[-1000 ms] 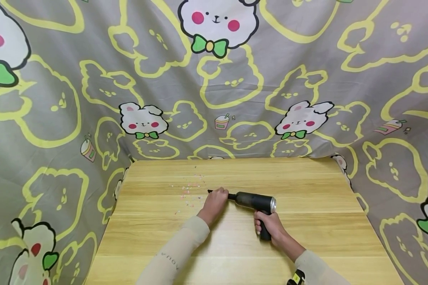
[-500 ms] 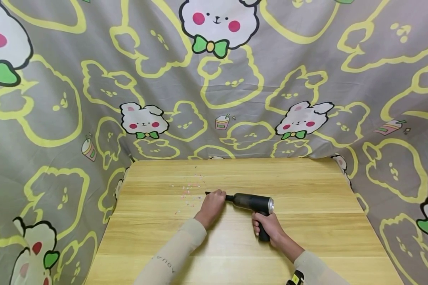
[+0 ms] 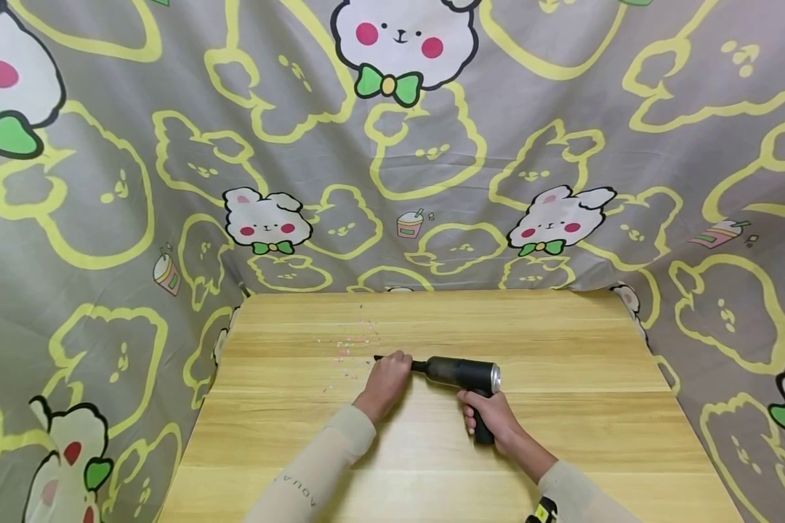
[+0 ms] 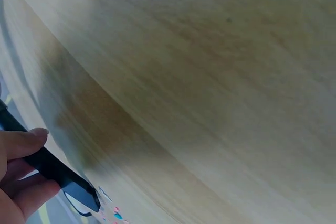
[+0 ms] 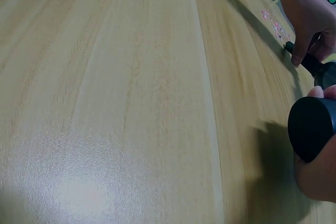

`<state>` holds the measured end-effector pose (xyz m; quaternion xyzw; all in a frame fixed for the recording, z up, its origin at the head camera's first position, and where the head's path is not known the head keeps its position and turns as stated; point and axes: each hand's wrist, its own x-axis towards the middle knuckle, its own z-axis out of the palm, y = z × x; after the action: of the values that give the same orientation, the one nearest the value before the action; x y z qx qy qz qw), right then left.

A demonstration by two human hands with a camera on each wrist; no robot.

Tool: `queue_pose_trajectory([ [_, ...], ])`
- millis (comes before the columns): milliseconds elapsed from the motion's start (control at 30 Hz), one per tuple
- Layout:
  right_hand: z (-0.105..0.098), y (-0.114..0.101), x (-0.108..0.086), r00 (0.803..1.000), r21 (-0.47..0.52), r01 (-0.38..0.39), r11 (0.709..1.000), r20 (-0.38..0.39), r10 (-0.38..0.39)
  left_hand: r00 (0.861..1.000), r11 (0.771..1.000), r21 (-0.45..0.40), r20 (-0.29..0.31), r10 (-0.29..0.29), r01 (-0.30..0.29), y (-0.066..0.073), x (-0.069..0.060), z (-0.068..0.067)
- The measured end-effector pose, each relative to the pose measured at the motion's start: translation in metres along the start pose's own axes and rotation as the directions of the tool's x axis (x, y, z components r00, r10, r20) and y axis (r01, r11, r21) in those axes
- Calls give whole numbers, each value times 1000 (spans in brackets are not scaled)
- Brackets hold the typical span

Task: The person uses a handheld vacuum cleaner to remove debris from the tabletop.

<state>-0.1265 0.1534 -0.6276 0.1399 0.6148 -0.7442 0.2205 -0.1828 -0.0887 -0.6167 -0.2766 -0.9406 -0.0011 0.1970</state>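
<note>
A black handheld vacuum cleaner [image 3: 459, 373] with a silver rear end points left over the wooden table. My right hand [image 3: 490, 415] grips its upright handle. Around the slim black nozzle [image 4: 52, 169] curl the thumb and fingers of my left hand [image 3: 388, 376]. The nozzle's tip is just right of scattered small pink, white and bluish paper bits [image 3: 344, 351]. In the left wrist view a few bits lie right at that tip. The right wrist view catches the round bottom of the handle [image 5: 310, 128], with my left hand [image 5: 314, 22] beyond.
The wooden table [image 3: 562, 436] reaches back to a grey curtain [image 3: 432, 254] printed with cartoon rabbits, which also hangs along both sides. A black and yellow item [image 3: 541, 511] shows beside my right sleeve at the bottom edge.
Both hands have shifted the vacuum cleaner slightly left and a little toward me, bringing the nozzle tip closer to the paper bits. Both grips stay the same.
</note>
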Motion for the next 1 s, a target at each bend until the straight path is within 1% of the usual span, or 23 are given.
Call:
queue_pose_trajectory([
  [167,0,0,0,1000,-13,0,1000,13,0,1000,1000,-4,6,-9,9,0,-2,0],
  [700,-1,3,-2,1000,-36,-4,999,28,5,999,1000,10,-44,17,-17,-2,-10,0],
  [1000,-2,4,-7,999,-21,-2,1000,33,3,1000,1000,23,-24,19,-19,2,-14,0],
])
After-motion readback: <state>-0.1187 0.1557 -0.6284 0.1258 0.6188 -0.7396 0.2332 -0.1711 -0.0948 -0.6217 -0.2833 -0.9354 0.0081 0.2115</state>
